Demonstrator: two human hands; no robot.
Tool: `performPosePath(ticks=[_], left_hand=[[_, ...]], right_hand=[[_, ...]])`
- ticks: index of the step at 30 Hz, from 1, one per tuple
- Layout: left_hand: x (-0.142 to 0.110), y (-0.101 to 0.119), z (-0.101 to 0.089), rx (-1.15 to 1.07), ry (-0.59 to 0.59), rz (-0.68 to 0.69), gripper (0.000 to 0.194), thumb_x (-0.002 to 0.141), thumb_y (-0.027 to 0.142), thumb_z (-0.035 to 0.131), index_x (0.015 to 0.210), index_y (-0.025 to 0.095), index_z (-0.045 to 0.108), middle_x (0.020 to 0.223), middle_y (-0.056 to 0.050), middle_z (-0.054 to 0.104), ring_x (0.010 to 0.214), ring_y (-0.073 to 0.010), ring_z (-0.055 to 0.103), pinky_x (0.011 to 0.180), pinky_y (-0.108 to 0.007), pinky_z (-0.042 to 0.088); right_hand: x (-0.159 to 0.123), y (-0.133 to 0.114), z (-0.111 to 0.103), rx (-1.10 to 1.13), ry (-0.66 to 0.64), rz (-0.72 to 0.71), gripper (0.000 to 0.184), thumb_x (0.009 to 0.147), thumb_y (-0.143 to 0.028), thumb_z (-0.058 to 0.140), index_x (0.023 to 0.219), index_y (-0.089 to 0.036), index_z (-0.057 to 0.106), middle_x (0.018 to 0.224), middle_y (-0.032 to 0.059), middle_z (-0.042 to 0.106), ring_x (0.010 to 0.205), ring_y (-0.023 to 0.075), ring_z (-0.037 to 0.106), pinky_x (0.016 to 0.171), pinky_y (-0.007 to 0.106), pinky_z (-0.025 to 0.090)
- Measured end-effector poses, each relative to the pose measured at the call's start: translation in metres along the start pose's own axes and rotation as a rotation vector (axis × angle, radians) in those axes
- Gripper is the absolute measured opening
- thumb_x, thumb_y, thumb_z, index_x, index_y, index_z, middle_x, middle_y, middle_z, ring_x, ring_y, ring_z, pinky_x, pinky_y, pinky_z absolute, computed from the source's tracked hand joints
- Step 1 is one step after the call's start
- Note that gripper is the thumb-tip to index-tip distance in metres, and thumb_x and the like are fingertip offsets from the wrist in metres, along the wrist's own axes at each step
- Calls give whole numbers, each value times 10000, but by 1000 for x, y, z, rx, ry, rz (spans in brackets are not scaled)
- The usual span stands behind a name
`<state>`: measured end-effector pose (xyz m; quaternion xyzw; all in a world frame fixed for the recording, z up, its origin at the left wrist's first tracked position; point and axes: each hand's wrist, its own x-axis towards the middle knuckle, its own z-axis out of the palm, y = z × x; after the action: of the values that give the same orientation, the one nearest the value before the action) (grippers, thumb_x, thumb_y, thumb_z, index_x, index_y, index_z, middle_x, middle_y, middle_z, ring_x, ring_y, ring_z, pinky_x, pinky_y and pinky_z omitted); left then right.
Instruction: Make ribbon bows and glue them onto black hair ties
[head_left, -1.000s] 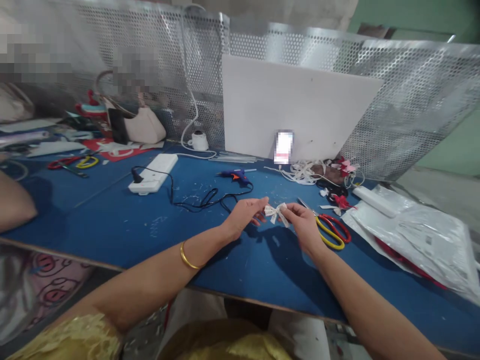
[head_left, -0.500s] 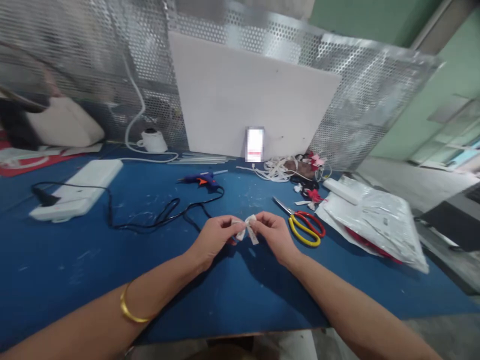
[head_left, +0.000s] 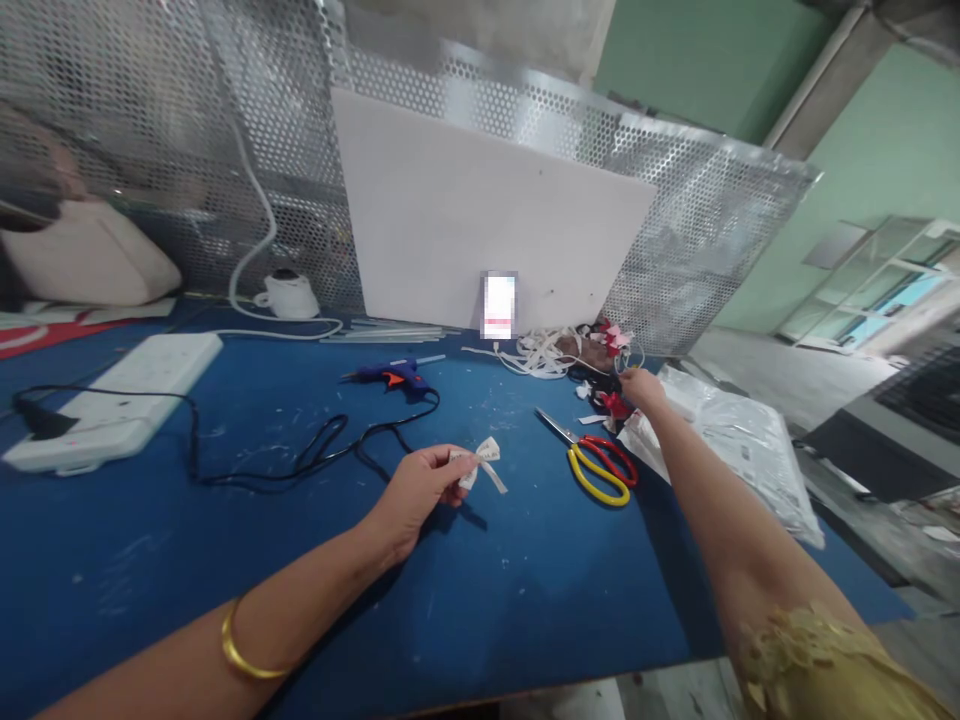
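1. On the left of the frame I see a long white plastic power strip (head_left: pixel 161 372); its black cable (head_left: pixel 319 463) loops across the blue-topped table (head_left: pixel 540 570) to mid-frame.
2. At upper centre-left lies a blue glue gun with an orange trigger (head_left: pixel 401 376). I can't tell whether it is hot; a snag on the cable near the left wrist could drag it.
3. Just below centre, my left hand (head_left: pixel 420 492) has thumb and fingers pinched on one side of a small white ribbon bow with dark print (head_left: pixel 487 455), held just above the table. One hand alone carries it, so a slackened pinch could let the loops slip, and too hard a squeeze could crush them.
4. Right of centre lie steel scissors with one red and one yellow handle (head_left: pixel 600 468); a careless sweep of the right arm might knock them.
5. Farther right, my right hand (head_left: pixel 639 386) reaches to a jumble of red and black ribbon pieces (head_left: pixel 613 405). I can't tell whether its fingers grip anything; tangled pieces could come up together.
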<state>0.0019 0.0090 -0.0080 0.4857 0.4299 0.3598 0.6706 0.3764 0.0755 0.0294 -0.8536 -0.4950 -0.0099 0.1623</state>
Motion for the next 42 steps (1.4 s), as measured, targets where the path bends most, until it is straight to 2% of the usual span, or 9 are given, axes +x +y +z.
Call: performPosePath(ticks=[7,10,14,18,21,24,27,35,42], left_hand=[[-1,4,0,-16,-23,-11,267,684,392,701,696,132,637,570,17,530,522,-88,450,521,-210,369],[0,4,-1,-20,-30,-11,277,669,399,709,658,136,622,570,15,535,505,-86,448,511,-211,359],[1,4,-3,-68,-49,-18,274,678,397,713,744,137,655,591,19,540,510,-84,462,500,-203,354],[1,7,-6,-174,-149,11,230,703,361,722,748,144,659,652,7,583,576,-79,512,538,-192,398],[0,11,-8,-267,-222,-4,213,722,327,728,804,138,673,862,-55,662,767,-116,601,638,-201,467],[-1,14,-9,-372,-238,-10,218,750,285,711,906,136,677,1069,-102,650,990,-175,606,694,-210,504],[-1,17,-11,-449,-183,-25,201,756,248,706,919,135,673,1040,-96,654,1024,-183,606,645,-181,511],[5,23,-23,-650,-49,-83,131,761,227,704,845,130,674,777,-19,666,616,-63,603,555,-147,497],[9,41,-39,-714,59,-8,106,795,197,655,851,110,680,784,-49,692,635,-84,645,541,-147,494]], right_hand=[[12,6,28,-135,-3,33,294,891,-312,564,1137,-150,572,1148,87,590,1004,217,591,852,429,491],[5,3,21,-110,95,2,164,852,-195,555,950,-126,666,997,126,661,1001,262,593,882,443,408],[-12,-15,2,18,252,-71,262,847,-244,464,937,-135,684,932,159,688,933,286,600,790,388,381],[-54,-56,-3,216,255,-289,369,888,-404,400,922,-154,669,795,79,695,762,211,617,662,285,413],[-104,-92,7,323,193,-490,316,883,-419,452,840,-193,669,793,26,697,742,167,621,664,245,423],[-148,-119,19,377,148,-744,238,875,-379,518,806,-213,674,801,21,702,762,170,622,722,274,409],[-170,-134,25,310,182,-953,191,900,-299,512,850,-208,673,794,34,697,784,181,615,781,313,373],[-167,-162,37,244,232,-1094,185,910,-309,512,965,-175,627,815,50,696,771,193,617,770,327,377],[-139,-192,47,412,74,-1201,307,865,-364,542,1120,-197,572,976,88,688,863,228,623,794,353,459]])
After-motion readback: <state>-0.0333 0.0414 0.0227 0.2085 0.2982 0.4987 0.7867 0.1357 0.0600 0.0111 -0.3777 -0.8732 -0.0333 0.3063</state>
